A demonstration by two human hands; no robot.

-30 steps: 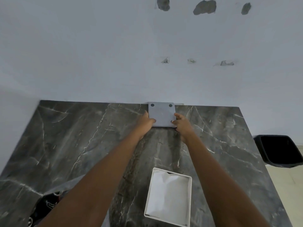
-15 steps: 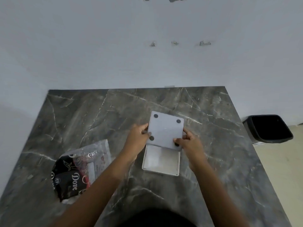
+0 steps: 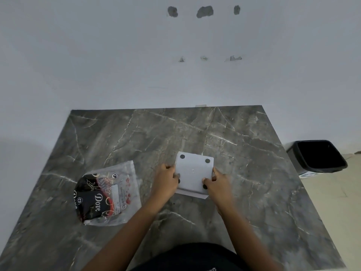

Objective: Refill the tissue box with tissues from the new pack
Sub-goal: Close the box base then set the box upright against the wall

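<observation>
A grey square base panel [image 3: 194, 173] with black round feet lies over the white tissue box [image 3: 192, 194], and only the box's near edge shows beneath it. My left hand [image 3: 166, 181] grips the panel's left side. My right hand [image 3: 218, 182] holds its right side, thumb on the near corner. The tissues inside the box are hidden. The tissue pack wrapper [image 3: 108, 194], clear plastic with black and red print, lies flat on the table to the left of my left arm.
The dark marble table [image 3: 136, 137] meets a pale wall at its far edge. A black bin [image 3: 316, 157] stands on the floor past the table's right edge.
Both hands carried the grey panel from the table's far edge back toward me and brought it down over the white box, which now is almost fully covered.
</observation>
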